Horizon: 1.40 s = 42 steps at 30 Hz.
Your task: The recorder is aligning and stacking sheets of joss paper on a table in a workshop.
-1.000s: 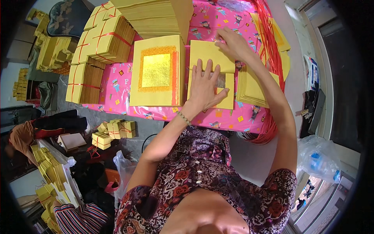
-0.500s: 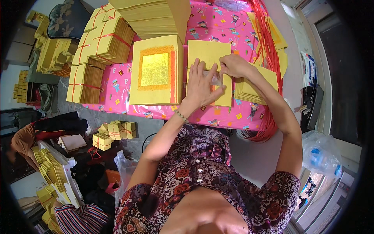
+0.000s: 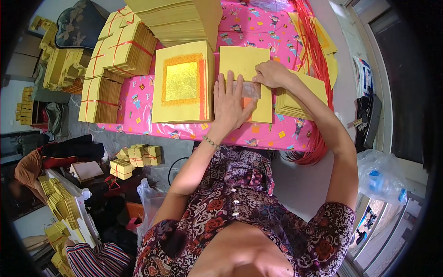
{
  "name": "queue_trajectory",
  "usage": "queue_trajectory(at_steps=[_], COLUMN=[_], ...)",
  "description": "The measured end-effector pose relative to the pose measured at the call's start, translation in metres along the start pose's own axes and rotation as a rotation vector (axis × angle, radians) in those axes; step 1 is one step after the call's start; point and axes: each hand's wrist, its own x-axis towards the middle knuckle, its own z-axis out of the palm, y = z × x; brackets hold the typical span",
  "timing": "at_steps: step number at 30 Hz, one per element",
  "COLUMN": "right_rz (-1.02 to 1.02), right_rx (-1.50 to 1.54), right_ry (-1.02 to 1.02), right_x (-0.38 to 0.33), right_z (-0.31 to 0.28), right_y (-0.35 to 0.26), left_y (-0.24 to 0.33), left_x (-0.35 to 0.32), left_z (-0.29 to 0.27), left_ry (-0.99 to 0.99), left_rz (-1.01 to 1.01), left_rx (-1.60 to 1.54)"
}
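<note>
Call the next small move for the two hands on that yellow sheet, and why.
Probably press the silvery foil square flat. The left hand lies flat, pinning the yellow sheet beside the foil's edge, while the right hand pinches the foil's upper right corner, so the foil looks placed on the sheet but not yet smoothed.

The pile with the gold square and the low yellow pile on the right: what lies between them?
In the head view, between the gold-square pile and the low yellow pile lies a yellow sheet stack, with the left hand flat on it and the right hand at a silvery foil piece.
</note>
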Motion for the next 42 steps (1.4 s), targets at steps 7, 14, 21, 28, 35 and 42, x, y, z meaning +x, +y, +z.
queue_trajectory(at_steps=[7, 14, 21, 28, 35, 42], right_rz=[0.102, 0.062, -0.329, -0.359, -0.233, -0.096], right_rx=[-0.084, -0.007, -0.171, -0.339, -0.290, 0.020], right_ry=[-0.076, -0.061, 0.449, 0.566, 0.689, 1.199], right_x=[-0.003, -0.011, -0.016, -0.024, -0.043, -0.092], right_z=[-0.012, -0.017, -0.001, 0.007, -0.003, -0.009], right_y=[-0.021, -0.015, -0.009, -0.008, -0.003, 0.017], left_y=[-0.003, -0.003, -0.006, -0.022, -0.023, 0.017], left_x=[-0.001, 0.005, 0.036, 0.072, 0.105, 0.090], left_z=[0.006, 0.001, -0.014, -0.011, -0.034, -0.061], left_ry=[0.064, 0.021, -0.010, 0.251, 0.118, 0.051], left_rz=[0.016, -0.001, -0.175, -0.214, -0.626, -0.521], left_rx=[-0.020, 0.048, -0.093, -0.175, -1.424, -1.631])
